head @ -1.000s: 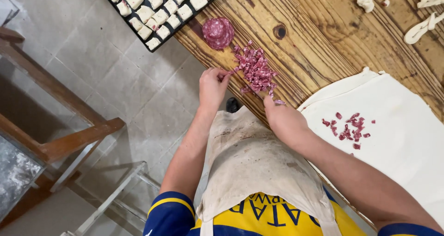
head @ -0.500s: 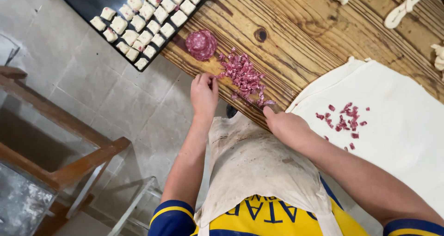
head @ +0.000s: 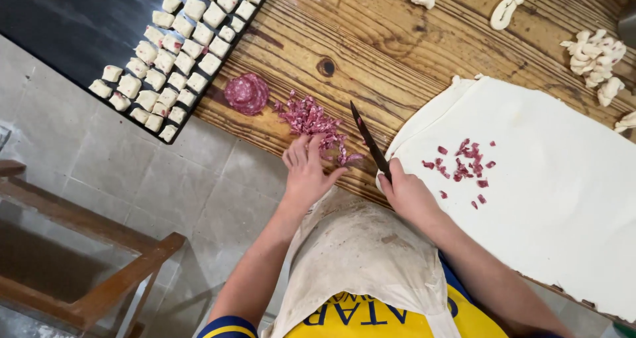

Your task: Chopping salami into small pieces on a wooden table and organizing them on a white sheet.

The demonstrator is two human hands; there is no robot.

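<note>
Raised since earlier, knife points away, angled up-left.

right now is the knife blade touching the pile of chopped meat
Apart. The head view shows bare wood between the knife, held in the right hand, and the chopped meat, where the left hand rests.

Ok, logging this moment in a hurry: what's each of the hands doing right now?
Left hand: open, fingers spread on the chopped meat.
Right hand: closed around the knife handle, blade over the wooden table.
</note>
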